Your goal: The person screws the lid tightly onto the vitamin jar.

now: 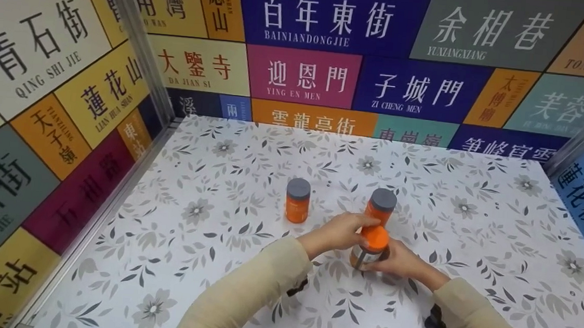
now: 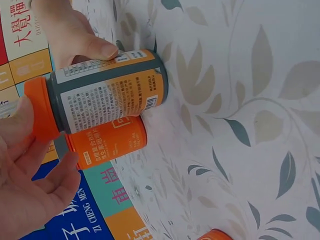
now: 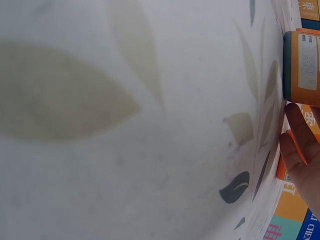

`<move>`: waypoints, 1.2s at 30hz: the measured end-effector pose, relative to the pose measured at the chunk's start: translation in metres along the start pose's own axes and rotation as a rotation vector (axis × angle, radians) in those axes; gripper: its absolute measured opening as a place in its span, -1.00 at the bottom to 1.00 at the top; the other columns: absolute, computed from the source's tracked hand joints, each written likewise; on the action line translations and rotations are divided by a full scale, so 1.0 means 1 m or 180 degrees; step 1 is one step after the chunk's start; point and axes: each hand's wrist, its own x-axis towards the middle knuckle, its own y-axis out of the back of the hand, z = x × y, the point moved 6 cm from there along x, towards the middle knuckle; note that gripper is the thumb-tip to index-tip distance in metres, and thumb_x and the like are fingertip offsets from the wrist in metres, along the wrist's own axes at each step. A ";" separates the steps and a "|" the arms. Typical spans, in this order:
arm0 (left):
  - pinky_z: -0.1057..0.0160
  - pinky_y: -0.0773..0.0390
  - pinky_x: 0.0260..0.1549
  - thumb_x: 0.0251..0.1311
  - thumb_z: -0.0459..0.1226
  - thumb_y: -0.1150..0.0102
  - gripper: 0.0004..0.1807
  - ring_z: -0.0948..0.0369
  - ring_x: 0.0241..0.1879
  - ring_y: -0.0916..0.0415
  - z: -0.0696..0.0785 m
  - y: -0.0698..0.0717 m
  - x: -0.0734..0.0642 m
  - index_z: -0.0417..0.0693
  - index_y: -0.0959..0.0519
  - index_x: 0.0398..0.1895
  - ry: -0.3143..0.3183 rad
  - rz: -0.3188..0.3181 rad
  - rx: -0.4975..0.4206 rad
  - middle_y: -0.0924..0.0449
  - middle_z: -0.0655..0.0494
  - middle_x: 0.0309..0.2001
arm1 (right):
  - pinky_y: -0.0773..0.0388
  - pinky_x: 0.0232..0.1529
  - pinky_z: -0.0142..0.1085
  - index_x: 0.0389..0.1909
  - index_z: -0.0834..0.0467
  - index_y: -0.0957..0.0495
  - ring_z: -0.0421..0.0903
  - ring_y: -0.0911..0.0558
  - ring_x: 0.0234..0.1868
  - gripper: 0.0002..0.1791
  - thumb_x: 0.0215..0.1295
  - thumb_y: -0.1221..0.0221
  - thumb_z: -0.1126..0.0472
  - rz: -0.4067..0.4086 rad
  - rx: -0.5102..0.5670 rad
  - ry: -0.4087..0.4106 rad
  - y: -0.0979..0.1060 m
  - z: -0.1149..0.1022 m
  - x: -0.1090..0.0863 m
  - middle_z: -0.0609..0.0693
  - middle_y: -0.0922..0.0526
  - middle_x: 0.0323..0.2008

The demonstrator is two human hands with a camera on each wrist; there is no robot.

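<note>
A supplement bottle (image 1: 360, 260) with an orange cap (image 1: 376, 237) stands between both hands. My left hand (image 1: 344, 231) grips the cap from the left and above; in the left wrist view its thumb and fingers lie around the orange cap (image 2: 40, 107). Lower down, my right hand (image 1: 403, 259) holds the bottle's body. The right thumb lies across the printed label (image 2: 102, 97). At the edge of the right wrist view, the right hand (image 3: 305, 165) has its fingers beside the bottle's base (image 3: 295, 70). Right behind stands an orange bottle (image 1: 375, 213) with a grey lid, partly hidden.
Another orange bottle (image 1: 297, 208) with a grey lid stands upright to the left. All rest on a table (image 1: 240, 295) covered in a floral print. Panels with colourful place-name signs (image 1: 304, 76) enclose its back and sides.
</note>
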 end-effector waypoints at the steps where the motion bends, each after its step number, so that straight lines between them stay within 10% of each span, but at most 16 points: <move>1: 0.41 -0.24 0.15 0.10 -0.42 -0.15 -0.45 0.22 0.17 -0.35 0.000 0.000 0.000 -0.10 -0.37 0.22 -0.0032 -0.0068 0.0014 -0.41 0.09 0.20 | -0.38 0.00 -0.41 0.04 0.26 -0.39 -0.25 -0.52 -0.12 -0.34 -0.12 -0.41 0.16 0.0002 -0.0010 -0.0029 0.000 0.000 0.000 0.08 -0.59 -0.09; 7: 0.26 0.03 0.32 0.14 -0.48 -0.02 -0.38 0.17 0.34 -0.08 0.001 -0.005 -0.002 -0.13 -0.21 0.32 -0.0098 -0.0291 -0.0262 -0.09 0.03 0.38 | -0.39 -0.01 -0.40 0.06 0.29 -0.39 -0.26 -0.52 -0.11 -0.33 -0.11 -0.40 0.17 -0.0011 -0.0085 -0.0100 -0.001 0.000 0.000 0.11 -0.59 -0.07; 13: 0.26 -0.31 0.03 -0.14 0.12 -0.32 -0.23 0.20 0.09 -0.32 -0.005 -0.004 -0.011 -0.02 -0.38 0.16 0.0644 0.0887 -0.0020 -0.39 0.11 0.11 | -0.44 -0.06 -0.41 0.06 0.30 -0.38 -0.27 -0.51 -0.15 -0.33 -0.10 -0.40 0.17 0.0007 -0.0095 -0.0096 0.000 0.000 -0.001 0.12 -0.56 -0.08; 16: 0.32 -0.30 -0.22 -0.23 0.25 -0.29 -0.30 0.24 -0.16 -0.34 -0.007 -0.006 -0.015 0.02 -0.48 -0.05 0.0914 0.1135 0.0270 -0.43 0.17 -0.15 | -0.44 -0.06 -0.41 0.08 0.31 -0.35 -0.28 -0.50 -0.14 -0.31 -0.09 -0.40 0.19 0.0011 -0.0073 -0.0104 -0.001 0.000 -0.001 0.14 -0.54 -0.05; 23: 0.42 -0.35 -0.30 -0.09 0.02 -0.33 -0.50 0.28 -0.31 -0.39 -0.006 -0.003 -0.008 -0.05 -0.60 -0.09 0.0571 0.0781 0.0030 -0.53 0.13 -0.28 | -0.36 0.02 -0.45 0.11 0.28 -0.35 -0.30 -0.47 -0.07 -0.30 -0.08 -0.39 0.20 0.0047 0.0020 -0.0095 0.000 -0.002 -0.002 0.12 -0.54 -0.02; 31: 0.37 -0.26 0.15 0.18 -0.26 -0.12 -0.52 0.17 0.15 -0.38 -0.006 -0.003 -0.005 -0.16 -0.39 0.19 0.0114 0.0173 -0.0214 -0.46 0.02 0.15 | -0.36 0.04 -0.39 0.07 0.28 -0.37 -0.24 -0.51 -0.09 -0.32 -0.11 -0.40 0.17 0.0044 -0.0074 -0.0097 0.000 0.000 -0.001 0.11 -0.58 -0.07; 36: 0.34 -0.26 0.16 0.19 0.02 -0.07 -0.34 0.20 0.19 -0.32 -0.010 -0.010 -0.010 -0.12 -0.27 0.29 0.0330 0.0232 -0.0358 -0.37 0.03 0.22 | -0.37 0.03 -0.40 0.09 0.28 -0.36 -0.27 -0.50 -0.10 -0.33 -0.07 -0.39 0.19 0.0025 -0.0199 -0.0189 -0.001 -0.006 0.000 0.09 -0.56 -0.05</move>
